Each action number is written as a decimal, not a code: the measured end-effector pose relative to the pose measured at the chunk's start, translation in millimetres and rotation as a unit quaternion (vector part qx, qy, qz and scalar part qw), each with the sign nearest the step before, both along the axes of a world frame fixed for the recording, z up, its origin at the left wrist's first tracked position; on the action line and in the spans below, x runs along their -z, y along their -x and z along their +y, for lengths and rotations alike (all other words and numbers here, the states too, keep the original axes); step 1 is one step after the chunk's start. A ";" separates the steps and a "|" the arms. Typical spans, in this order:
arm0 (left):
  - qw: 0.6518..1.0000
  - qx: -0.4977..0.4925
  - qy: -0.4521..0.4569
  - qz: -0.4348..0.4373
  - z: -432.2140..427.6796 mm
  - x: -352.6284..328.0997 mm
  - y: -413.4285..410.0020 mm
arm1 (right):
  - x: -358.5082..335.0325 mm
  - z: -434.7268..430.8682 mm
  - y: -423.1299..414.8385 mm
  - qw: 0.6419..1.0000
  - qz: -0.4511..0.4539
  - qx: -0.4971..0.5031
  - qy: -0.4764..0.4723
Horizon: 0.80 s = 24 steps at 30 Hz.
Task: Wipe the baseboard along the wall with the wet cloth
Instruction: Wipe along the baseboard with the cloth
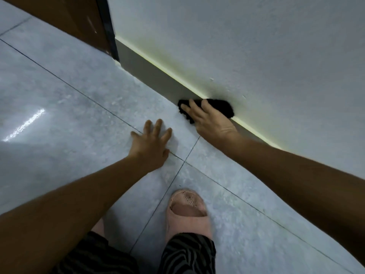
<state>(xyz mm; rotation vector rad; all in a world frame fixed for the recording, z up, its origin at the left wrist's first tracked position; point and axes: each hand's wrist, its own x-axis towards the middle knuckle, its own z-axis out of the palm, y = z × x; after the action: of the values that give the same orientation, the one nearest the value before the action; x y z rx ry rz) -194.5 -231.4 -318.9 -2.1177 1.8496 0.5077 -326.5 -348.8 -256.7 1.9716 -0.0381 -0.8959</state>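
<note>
A grey baseboard (pixel 146 66) runs diagonally along the foot of the white wall (pixel 246 46), from a door frame at upper left down to the right. A black cloth (pixel 221 107) lies against the baseboard near the middle of the view. My right hand (pixel 209 121) presses the cloth flat against the baseboard with straight, spread fingers. My left hand (pixel 152 141) rests palm down on the floor tile with its fingers spread, a little left of the cloth.
Glossy grey floor tiles (pixel 69 115) with dark grout lines fill the left and lower view. A brown wooden door (pixel 65 18) with a dark frame (pixel 108 26) stands at upper left. My foot in a pink slipper (pixel 187 210) is planted below my hands.
</note>
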 end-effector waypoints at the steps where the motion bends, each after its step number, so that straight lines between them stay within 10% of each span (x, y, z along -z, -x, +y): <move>1: 1.000 -0.009 -0.003 0.004 -1.3 -1.6 0.8 | 3.4 1.0 12.0 1.000 0.003 0.000 -0.003; 9: 0.989 0.110 0.023 0.091 -3.4 4.9 40.7 | -10.1 7.1 128.1 0.995 0.067 0.067 -0.040; 17: 0.990 0.127 -0.009 0.058 -5.9 4.6 58.2 | -5.5 2.6 63.6 0.995 -0.077 0.058 -0.033; 24: 0.988 0.143 -0.028 0.046 -10.7 1.9 53.5 | 7.0 9.9 94.9 0.999 0.024 0.031 -0.023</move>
<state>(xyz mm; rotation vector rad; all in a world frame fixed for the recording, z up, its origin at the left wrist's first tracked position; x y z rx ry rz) -248.1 -242.1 -320.8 -1.7793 2.1172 0.5893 -421.5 -338.8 -263.7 2.0006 -0.0518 -0.9933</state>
